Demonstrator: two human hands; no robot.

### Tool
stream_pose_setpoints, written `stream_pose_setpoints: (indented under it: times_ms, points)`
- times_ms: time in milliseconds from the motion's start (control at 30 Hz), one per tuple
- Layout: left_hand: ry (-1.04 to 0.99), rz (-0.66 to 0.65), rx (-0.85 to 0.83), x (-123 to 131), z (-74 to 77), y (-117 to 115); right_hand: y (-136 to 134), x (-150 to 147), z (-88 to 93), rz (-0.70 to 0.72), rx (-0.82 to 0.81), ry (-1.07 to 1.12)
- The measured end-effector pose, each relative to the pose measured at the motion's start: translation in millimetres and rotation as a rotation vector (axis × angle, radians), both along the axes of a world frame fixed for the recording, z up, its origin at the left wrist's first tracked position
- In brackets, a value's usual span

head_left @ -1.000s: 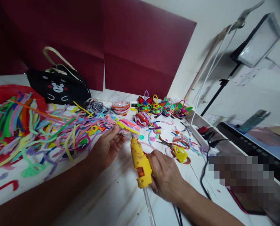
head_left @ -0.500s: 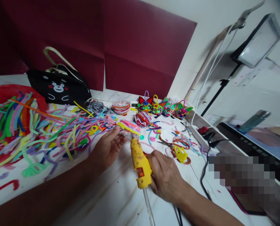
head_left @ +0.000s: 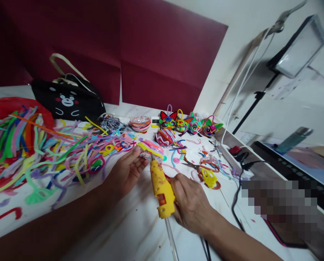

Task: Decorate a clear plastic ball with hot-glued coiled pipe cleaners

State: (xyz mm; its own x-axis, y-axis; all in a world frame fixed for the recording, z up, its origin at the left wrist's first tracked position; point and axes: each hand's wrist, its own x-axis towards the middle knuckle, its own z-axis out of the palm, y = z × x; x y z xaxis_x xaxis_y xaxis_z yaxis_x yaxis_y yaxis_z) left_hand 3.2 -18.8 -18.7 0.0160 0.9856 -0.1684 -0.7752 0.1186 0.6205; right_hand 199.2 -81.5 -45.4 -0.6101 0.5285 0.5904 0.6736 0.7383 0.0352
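My left hand is closed, with its fingertips gripping a clear, cup-like piece wrapped in pink, yellow and purple pipe cleaners. My right hand is wrapped around the handle of a yellow hot glue gun. A clear glue stick juts from the gun's back end. The nozzle points away from me and meets the near, clear side of the wrapped piece; I cannot tell whether it touches. Just beyond lies a striped ball-like piece, and farther back a striped clear bowl.
Loose pipe cleaners heap up on the left beside a black bag. Several finished animal-face ornaments line the back. Orange-handled scissors and a yellow pipe-cleaner shape lie right. A black cable runs along the right side.
The wrapped piece and my left fingertips have shifted slightly to the right. The glue gun's front has moved a touch left; both grips stay the same.
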Motion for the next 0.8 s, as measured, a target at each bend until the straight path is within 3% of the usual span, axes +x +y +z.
stream_pose_setpoints:
  times_ms: [800]
  points:
    - [-0.016, 0.064, -0.017, -5.3, 6.9, 3.0, 0.1, 1.8, -0.4, -0.017, -0.004, -0.005]
